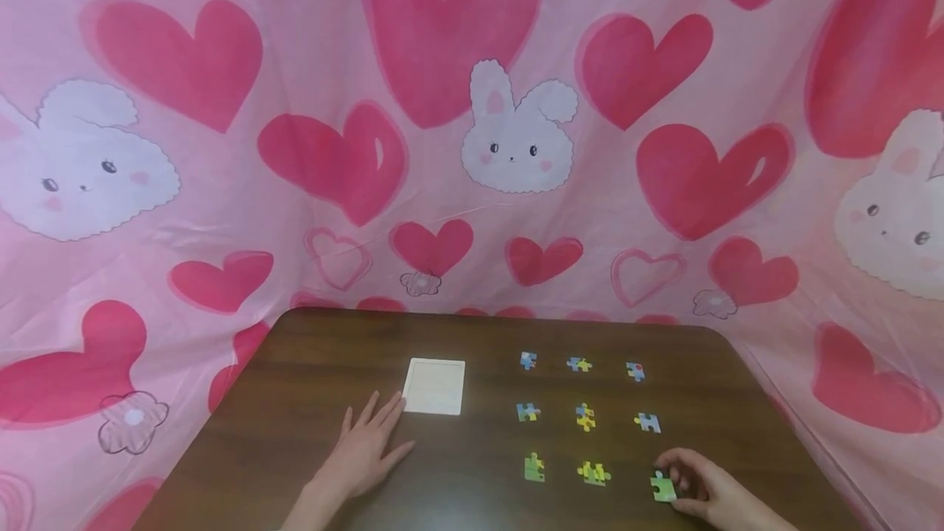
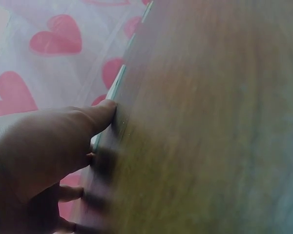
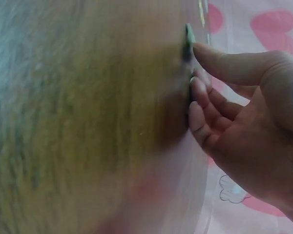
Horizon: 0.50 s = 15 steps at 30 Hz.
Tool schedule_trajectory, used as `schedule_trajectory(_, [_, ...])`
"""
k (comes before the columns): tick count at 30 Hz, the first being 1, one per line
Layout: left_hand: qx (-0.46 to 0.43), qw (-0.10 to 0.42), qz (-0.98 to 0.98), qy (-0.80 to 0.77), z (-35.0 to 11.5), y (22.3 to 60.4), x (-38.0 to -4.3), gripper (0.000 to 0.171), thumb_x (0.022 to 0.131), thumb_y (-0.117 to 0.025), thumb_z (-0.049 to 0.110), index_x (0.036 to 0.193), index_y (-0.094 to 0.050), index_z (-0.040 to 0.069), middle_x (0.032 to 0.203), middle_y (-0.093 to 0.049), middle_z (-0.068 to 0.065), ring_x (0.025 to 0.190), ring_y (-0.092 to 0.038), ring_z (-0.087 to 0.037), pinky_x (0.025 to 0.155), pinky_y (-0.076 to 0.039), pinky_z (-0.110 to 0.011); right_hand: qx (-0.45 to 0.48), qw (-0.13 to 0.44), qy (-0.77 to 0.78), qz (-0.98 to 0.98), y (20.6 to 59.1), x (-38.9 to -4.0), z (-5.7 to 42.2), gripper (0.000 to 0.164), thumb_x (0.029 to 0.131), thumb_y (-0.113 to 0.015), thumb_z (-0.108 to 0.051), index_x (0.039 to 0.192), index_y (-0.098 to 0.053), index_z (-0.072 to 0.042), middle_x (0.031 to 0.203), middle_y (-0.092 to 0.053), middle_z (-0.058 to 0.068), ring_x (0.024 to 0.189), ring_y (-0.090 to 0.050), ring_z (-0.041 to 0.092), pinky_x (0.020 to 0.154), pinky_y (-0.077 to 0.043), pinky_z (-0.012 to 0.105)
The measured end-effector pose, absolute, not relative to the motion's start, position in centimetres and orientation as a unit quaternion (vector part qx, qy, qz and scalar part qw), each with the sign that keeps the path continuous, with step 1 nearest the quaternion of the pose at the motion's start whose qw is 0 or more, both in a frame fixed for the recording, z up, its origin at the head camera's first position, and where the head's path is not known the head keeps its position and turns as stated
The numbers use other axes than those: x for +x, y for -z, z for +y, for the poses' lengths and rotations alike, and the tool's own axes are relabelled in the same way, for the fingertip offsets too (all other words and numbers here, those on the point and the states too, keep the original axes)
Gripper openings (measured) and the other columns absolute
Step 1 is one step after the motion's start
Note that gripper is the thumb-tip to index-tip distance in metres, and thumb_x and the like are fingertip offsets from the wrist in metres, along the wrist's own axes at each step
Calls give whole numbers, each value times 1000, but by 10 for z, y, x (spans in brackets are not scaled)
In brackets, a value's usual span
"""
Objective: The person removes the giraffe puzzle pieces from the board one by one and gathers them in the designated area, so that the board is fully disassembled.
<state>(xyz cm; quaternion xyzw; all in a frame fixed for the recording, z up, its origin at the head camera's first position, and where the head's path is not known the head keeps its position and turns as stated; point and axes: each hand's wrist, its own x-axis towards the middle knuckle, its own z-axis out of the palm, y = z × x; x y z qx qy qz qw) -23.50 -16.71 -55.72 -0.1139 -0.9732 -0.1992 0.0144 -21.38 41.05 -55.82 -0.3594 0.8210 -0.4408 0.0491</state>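
Note:
My left hand [image 1: 363, 451] lies with its fingers spread on the table, fingertips at the lower left edge of a square white tray [image 1: 435, 388]. In the left wrist view, the left hand [image 2: 44, 151] has its thumb stretched along the table surface. At the front right, my right hand [image 1: 704, 488] pinches a green puzzle piece [image 1: 663, 487] between thumb and index finger. Seen from the right wrist, the piece [image 3: 189, 35] shows edge-on at the thumb tip of the right hand [image 3: 244, 107], close over the table, with the other fingers curled.
Several other puzzle pieces lie apart in rows right of the tray, among them a yellow piece [image 1: 593, 473], a green one [image 1: 534, 468] and a blue one [image 1: 647, 422]. The brown table [image 1: 472, 482] ends at a pink curtain [image 1: 442, 187] with hearts and rabbits.

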Motion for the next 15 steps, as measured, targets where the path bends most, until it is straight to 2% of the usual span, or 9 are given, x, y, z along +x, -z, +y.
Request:
schedule_trajectory(3, [-113,15,-973,201,-168,557,-235,79,101,-77,50,164,-52,11,174,-49,-9,164,-35,-50,125,-19,-88,-354,20,425,833,560,-213,408,45,90,-80,11,129,-58,4,93,-53,4,81,-53,11,61,-44,25])
schedule_trajectory(6, [-113,13,-972,204,-169,557,-234,79,102,-76,51,165,-50,12,174,-48,-9,165,-35,-49,126,-18,-87,-338,-32,395,854,560,-212,402,44,88,-83,9,125,-61,5,92,-56,2,79,-53,5,60,-44,24])
schedule_trajectory(9, [-106,6,-970,219,-171,553,-232,79,103,-72,53,167,-48,14,174,-48,-10,165,-35,-49,127,-17,-87,-292,-104,351,884,557,-211,391,39,85,-87,5,118,-66,3,93,-64,2,81,-55,-4,63,-50,22])
schedule_trajectory(11, [-98,-1,-968,230,-171,548,-230,77,105,-69,53,168,-46,15,174,-48,-12,165,-35,-48,127,-15,-87,-239,-123,334,904,553,-210,381,37,86,-88,1,117,-69,0,97,-68,1,85,-55,-9,66,-53,22])
schedule_trajectory(15, [-84,-4,-969,234,-172,539,-232,76,108,-64,55,170,-43,16,174,-46,-16,164,-37,-49,126,-15,-87,-177,-163,327,914,545,-213,358,42,86,-89,-3,123,-71,0,97,-68,-2,86,-58,-10,69,-56,23])
